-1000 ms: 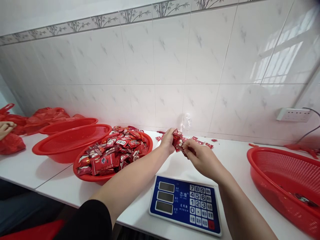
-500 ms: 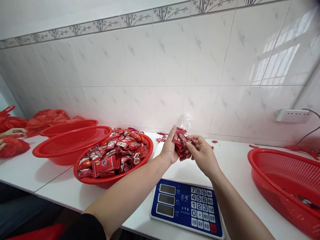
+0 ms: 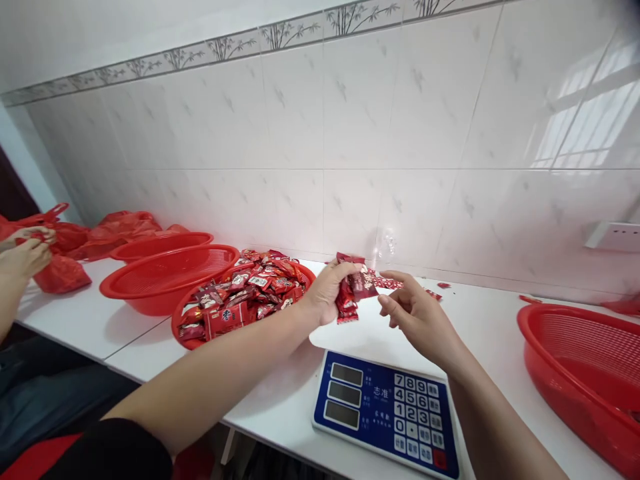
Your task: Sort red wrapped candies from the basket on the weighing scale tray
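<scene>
Head view: nearer to me than my left hand (image 3: pixel 325 295) and right hand (image 3: pixel 423 320), a scale (image 3: pixel 380 427) sits on the counter (image 3: pixel 280 400). Just past it, the left hand clasps a few red packets (image 3: pixel 364 285) between thumb and fingers; the right hand, just beside them, curls half open, thumb and forefinger parted, holding nothing I can see. A firm thumb across the packets should serve best, since slick film could slip; the right fingertips should meet one edge without tugging the rest. Left of both hands stands a heaped basket (image 3: pixel 176 327); beyond, small red pieces (image 3: pixel 387 283) lie near the wall (image 3: pixel 280 213).
</scene>
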`<state>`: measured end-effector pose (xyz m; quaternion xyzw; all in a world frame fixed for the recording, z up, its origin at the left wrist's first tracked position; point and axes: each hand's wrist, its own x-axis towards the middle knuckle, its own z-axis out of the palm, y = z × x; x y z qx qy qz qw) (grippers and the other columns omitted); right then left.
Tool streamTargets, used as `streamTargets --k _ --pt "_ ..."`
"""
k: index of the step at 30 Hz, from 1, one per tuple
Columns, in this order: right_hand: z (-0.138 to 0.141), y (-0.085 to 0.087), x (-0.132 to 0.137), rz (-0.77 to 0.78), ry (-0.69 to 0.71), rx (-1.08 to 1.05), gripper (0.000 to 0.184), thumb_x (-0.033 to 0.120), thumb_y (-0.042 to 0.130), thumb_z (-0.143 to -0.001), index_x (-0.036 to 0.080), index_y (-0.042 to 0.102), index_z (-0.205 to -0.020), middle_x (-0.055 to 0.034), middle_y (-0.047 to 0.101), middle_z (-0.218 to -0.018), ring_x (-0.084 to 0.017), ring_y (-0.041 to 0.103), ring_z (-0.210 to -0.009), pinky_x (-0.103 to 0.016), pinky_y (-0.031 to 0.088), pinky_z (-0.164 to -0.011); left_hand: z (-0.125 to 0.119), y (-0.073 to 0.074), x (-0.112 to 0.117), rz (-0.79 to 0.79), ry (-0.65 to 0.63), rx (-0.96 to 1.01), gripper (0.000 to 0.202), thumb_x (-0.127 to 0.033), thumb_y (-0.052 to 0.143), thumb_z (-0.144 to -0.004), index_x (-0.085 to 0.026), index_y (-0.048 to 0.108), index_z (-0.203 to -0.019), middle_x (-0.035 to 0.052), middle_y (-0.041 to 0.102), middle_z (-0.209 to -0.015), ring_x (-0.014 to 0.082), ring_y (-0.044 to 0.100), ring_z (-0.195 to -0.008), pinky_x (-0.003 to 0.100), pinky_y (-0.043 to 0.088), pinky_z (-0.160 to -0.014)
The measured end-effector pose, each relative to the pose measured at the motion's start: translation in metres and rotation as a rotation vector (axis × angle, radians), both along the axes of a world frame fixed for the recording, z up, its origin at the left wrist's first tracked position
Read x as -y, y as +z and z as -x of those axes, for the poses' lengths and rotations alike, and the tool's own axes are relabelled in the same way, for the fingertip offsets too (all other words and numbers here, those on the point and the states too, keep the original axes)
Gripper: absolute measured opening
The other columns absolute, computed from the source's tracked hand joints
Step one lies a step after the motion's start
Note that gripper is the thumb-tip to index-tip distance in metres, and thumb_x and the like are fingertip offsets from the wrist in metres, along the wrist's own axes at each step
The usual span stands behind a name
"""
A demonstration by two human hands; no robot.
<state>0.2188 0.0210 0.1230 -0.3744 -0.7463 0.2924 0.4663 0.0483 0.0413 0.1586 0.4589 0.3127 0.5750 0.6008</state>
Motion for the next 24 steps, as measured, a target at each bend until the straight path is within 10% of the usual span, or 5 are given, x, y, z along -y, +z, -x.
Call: streamTargets --k 5,13,18,24 --pt "-0.005 -0.005 -0.002 -0.067 -0.136 0.056 0.036 0.048 0.05 -0.09 0.03 0.052 -0.121 0.0021 0.06 -0.071 -0.016 0.061 -0.07 -0.03 0.047 -0.063 0.081 0.032 0.0 -0.261 0.279 -0.253 0.032 -0.024 0.074 -0.063 -0.021 0.06 -0.091 -0.0018 0.062 -0.074 0.0138 0.059 -0.064 0.03 0.051 -0.063" --pt "0.002 -0.013 0.0 -0.158 -0.309 0.088 0.035 0.051 0.054 -0.086 0.03 0.061 -0.113 0.0004 0.062 -0.069 -0.016 0.06 -0.062 -0.027 0.048 -0.055 0.277 0.047 -0.035 -0.395 0.942 -1.368 0.038 -0.035 0.063 -0.071 -0.02 0.061 -0.106 0.0008 0.066 -0.09 0.0179 0.059 -0.082 0.026 0.045 -0.079" --pt "0.005 -0.013 0.011 -0.219 -0.372 0.117 0.032 0.053 0.057 -0.083 0.031 0.066 -0.105 -0.0018 0.064 -0.069 -0.017 0.061 -0.058 -0.024 0.046 -0.042 0.344 0.029 -0.04 -0.143 0.924 -1.809 0.052 -0.036 0.056 -0.077 -0.017 0.052 -0.125 0.0033 0.067 -0.095 0.0227 0.06 -0.086 0.028 0.043 -0.077" --pt "0.005 -0.015 0.018 -0.195 -0.449 0.144 0.033 0.055 0.055 -0.083 0.031 0.066 -0.103 -0.003 0.066 -0.072 -0.019 0.065 -0.064 -0.022 0.043 -0.035 0.358 0.024 -0.03 -0.016 0.765 -2.053 0.063 -0.035 0.045 -0.087 -0.017 0.025 -0.145 0.0024 0.065 -0.106 0.0224 0.057 -0.093 0.027 0.042 -0.073"
